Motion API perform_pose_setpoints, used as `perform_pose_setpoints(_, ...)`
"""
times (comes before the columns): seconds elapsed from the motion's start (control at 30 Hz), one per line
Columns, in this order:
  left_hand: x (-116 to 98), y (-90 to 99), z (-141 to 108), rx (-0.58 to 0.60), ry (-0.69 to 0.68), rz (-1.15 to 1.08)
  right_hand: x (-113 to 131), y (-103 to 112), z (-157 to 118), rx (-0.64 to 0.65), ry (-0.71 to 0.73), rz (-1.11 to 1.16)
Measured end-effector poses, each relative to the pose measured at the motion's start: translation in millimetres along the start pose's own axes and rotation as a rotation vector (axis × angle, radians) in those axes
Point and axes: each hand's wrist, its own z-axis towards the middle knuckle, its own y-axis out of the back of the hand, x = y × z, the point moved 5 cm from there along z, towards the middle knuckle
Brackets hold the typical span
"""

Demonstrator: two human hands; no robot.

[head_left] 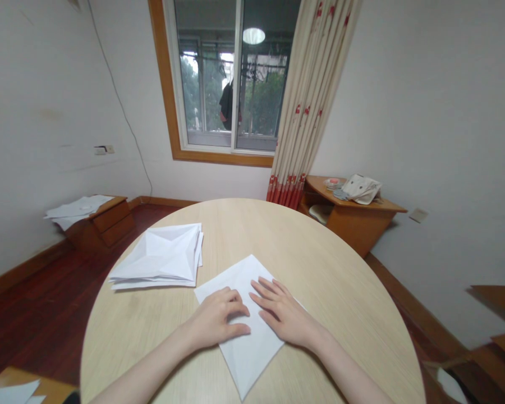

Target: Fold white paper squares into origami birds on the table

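White paper sheet [255, 339] lies turned cornerwise, like a diamond, at the near middle of a round wooden table [320, 247], one point toward the far side and one toward the person at work. The left hand [214, 317] rests on the sheet's left part, fingers curled, thumb apart from the forefinger and nothing visibly pinched between them. The right hand [283, 312] lies across the sheet's right part, fingers lightly spread, closed on nothing. A narrow gap of bare paper separates the two hands.

To the left and farther back on the tabletop sits a stack of folded paper [162, 259], its edges uneven, the top piece marked by creases that meet near its middle. By appearance, the pile holds finished or set-aside pieces, several in number, though the exact count cannot be told. The piece under the hands seems to be in mid-work: it lies nearly flat, apart from the pile, without the sharp creases seen there. How many folds remain cannot be judged, as the hands hide much of its surface.
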Motion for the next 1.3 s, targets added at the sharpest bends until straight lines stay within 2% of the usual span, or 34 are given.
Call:
perform_pose_setpoints(0.33, -1.2, 3.2, 1.1, 0.011, -0.022, 0.066, 0.9, 16.3, -5.3, -0.098, 0.018, 0.065)
perform_pose_setpoints(0.53, 10.2, 5.3, 0.0, -0.026, -0.041, 0.071, -6.5, 16.2, -4.3, -0.169, 0.034, 0.029)
perform_pose_setpoints(0.67, 20.5, 5.1, 0.6, -0.043, -0.008, 0.114, -13.1, 13.8, -3.6, -0.228, 0.045, 0.005)
perform_pose_setpoints(0.87, 37.5, 5.2, 0.8, -0.153, 0.094, 0.171, -14.9, 11.4, -3.1, -0.273, 0.056, -0.043)
perform_pose_setpoints(1.07, 48.4, -0.2, -1.5, -0.262, 0.139, 0.049, -21.9, 10.5, -2.9, -0.384, 0.032, 0.015)
perform_pose_setpoints(1.3, 63.3, -10.6, -2.3, -0.366, 0.234, -0.023, -37.9, 3.4, 0.3, -0.480, -0.102, 0.086)
